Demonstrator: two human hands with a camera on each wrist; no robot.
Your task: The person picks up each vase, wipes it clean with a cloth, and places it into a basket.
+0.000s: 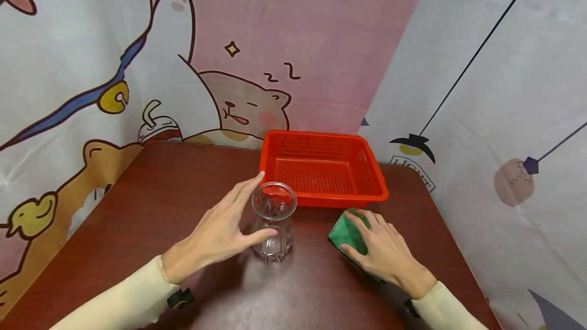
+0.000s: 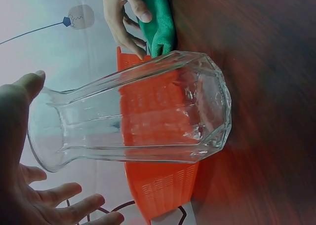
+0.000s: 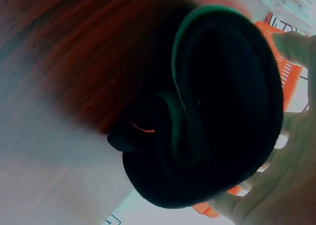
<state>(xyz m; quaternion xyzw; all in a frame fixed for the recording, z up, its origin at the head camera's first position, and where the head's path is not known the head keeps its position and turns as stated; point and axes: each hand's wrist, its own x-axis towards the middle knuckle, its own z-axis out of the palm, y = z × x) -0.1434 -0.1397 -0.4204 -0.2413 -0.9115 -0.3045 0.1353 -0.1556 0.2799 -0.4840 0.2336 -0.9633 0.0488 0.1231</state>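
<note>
A clear glass vase (image 1: 273, 238) with a flared rim stands upright on the table. My left hand (image 1: 224, 230) is at its left side, thumb and fingers spread around the upper part without closing on it; the left wrist view shows gaps between the fingers (image 2: 74, 200) and the glass. To the right, my right hand (image 1: 385, 248) hovers close over a folded green cloth item (image 1: 345, 232). In the right wrist view its dark-lined, curled opening (image 3: 237, 96) faces the camera, with the fingers loosely spread behind it. Whether they touch it I cannot tell.
Behind both things sits a red perforated plastic basket (image 1: 316, 198) near the table's back edge. The dark brown wooden table (image 1: 183, 187) is bordered by a cartoon-printed curtain (image 1: 321, 55) at the back and sides.
</note>
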